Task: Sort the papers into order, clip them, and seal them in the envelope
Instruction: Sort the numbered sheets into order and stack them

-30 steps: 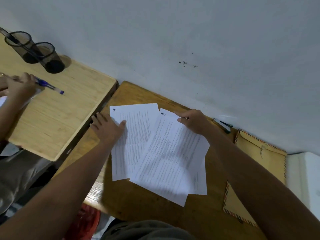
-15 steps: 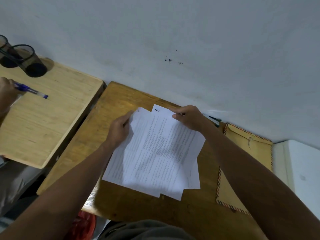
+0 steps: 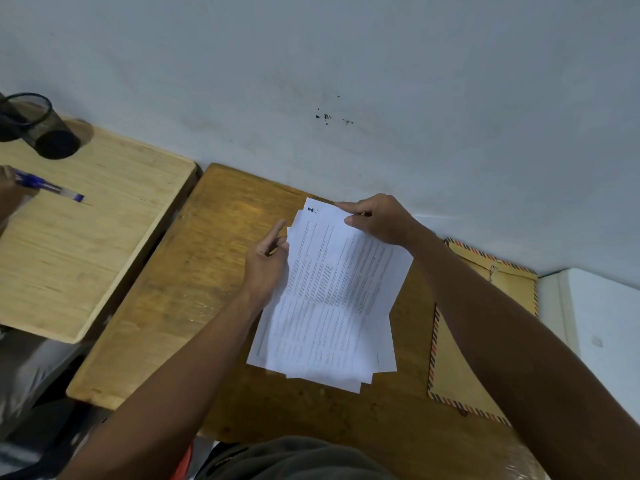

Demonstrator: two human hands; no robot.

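Note:
Several printed white papers (image 3: 332, 299) lie gathered in a loose, uneven stack on the brown wooden desk (image 3: 194, 292); the top sheet bears a handwritten number at its far corner. My left hand (image 3: 266, 265) presses against the stack's left edge, fingers partly curled. At the far right corner, my right hand (image 3: 377, 220) pinches the sheets. A brown envelope (image 3: 460, 368) with a striped border lies on the desk to the right, partly under my right forearm.
A lighter wooden desk (image 3: 86, 244) adjoins on the left, with two black mesh pen cups (image 3: 38, 129) and another person's hand (image 3: 8, 192) holding a blue pen (image 3: 52, 188). A grey wall runs along the back. A white surface (image 3: 602, 327) lies at the right.
The two spread sheets have been pulled together into one stack. My left hand slid its sheet rightward under the pile and now rests on the stack's left edge; my right hand stayed at the far corner.

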